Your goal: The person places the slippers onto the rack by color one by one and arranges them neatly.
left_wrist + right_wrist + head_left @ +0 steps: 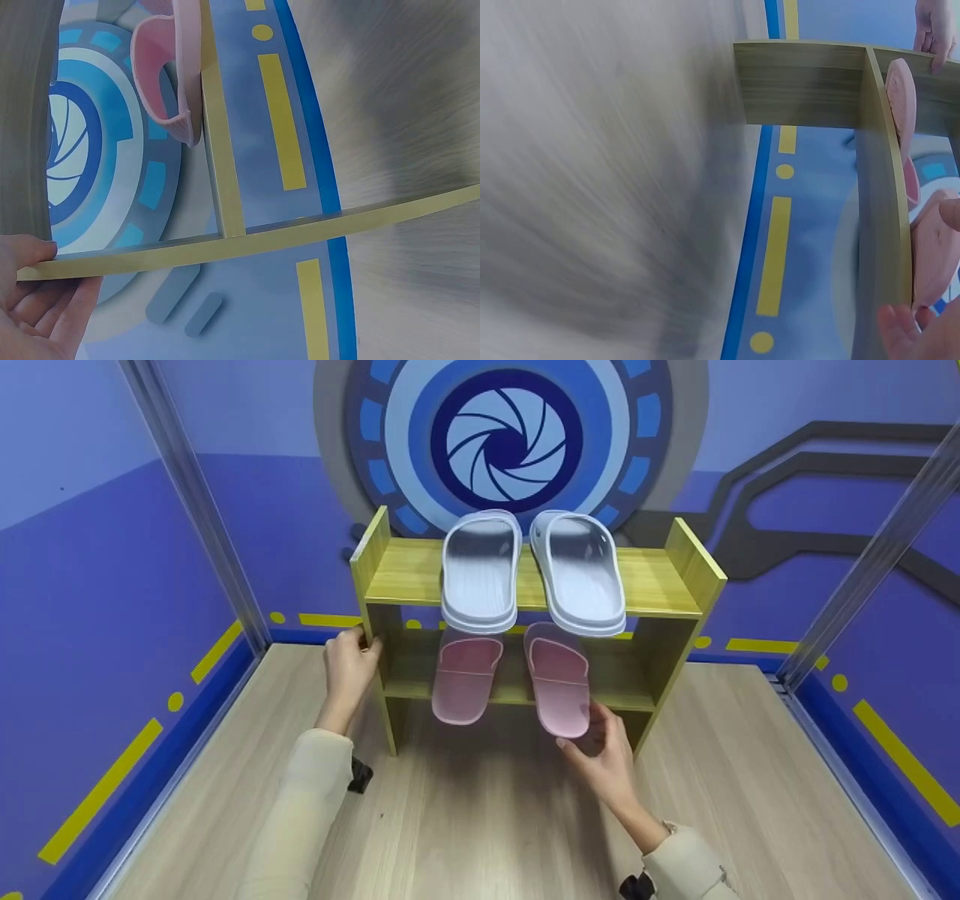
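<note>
A small wooden shoe rack (401,574) stands in the middle of the head view. My left hand (351,667) grips the edge of its left side panel, thumb on one face and fingers on the other in the left wrist view. On the lower shelf lie two pink slippers, a left one (459,701) and a right one (564,706), heels jutting past the front edge. With thumb and fingers my right hand (609,757) holds the right slipper by its heel end. Two pale grey clogs, one on the left (481,592) and one on the right (589,585), sit on the top shelf.
The rack stands on a wood-grain tabletop (480,825). Close behind it rises a blue printed wall (262,525), with more panels at both sides. Metal posts (202,517) mark the corners. The rack's raised side panels flank the top shelf.
</note>
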A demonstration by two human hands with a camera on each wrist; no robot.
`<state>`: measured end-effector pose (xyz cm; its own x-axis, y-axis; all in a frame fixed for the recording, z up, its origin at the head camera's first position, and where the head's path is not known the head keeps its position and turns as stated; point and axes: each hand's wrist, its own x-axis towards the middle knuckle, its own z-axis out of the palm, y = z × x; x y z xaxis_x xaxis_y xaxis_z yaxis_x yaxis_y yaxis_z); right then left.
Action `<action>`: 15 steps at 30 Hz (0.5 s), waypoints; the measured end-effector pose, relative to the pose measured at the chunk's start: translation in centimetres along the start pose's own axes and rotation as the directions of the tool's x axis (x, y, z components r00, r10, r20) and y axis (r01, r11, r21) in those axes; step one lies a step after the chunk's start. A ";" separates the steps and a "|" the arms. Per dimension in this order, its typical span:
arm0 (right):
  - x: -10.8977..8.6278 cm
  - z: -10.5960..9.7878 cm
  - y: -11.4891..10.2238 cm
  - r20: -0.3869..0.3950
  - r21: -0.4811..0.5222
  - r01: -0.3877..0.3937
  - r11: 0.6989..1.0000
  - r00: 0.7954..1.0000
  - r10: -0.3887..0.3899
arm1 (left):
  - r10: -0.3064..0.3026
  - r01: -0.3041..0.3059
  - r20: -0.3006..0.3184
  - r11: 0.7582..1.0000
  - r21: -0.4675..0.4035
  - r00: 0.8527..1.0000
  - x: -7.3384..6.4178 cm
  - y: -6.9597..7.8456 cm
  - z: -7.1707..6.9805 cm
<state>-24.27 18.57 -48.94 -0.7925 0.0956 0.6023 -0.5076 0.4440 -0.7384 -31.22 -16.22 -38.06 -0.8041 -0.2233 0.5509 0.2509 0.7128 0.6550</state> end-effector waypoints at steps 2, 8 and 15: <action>0.1 0.1 0.0 0.000 -0.024 -0.009 1.000 1.000 0.009 | -0.001 0.001 0.002 1.000 -0.002 1.000 0.0 0.0 0.0; 0.5 0.3 0.0 0.005 -0.059 -0.026 0.998 1.000 0.026 | -0.020 0.020 0.014 1.000 -0.003 1.000 0.0 0.0 0.0; 0.9 0.4 0.0 -0.005 -0.069 -0.036 0.997 0.999 0.036 | -0.017 0.017 0.015 1.000 0.002 1.000 0.0 0.0 0.0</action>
<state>-25.13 18.34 -48.50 -0.8085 0.1160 0.5770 -0.4541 0.5005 -0.7370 -31.20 -16.21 -38.03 -0.8161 -0.2254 0.5321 0.2361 0.7104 0.6630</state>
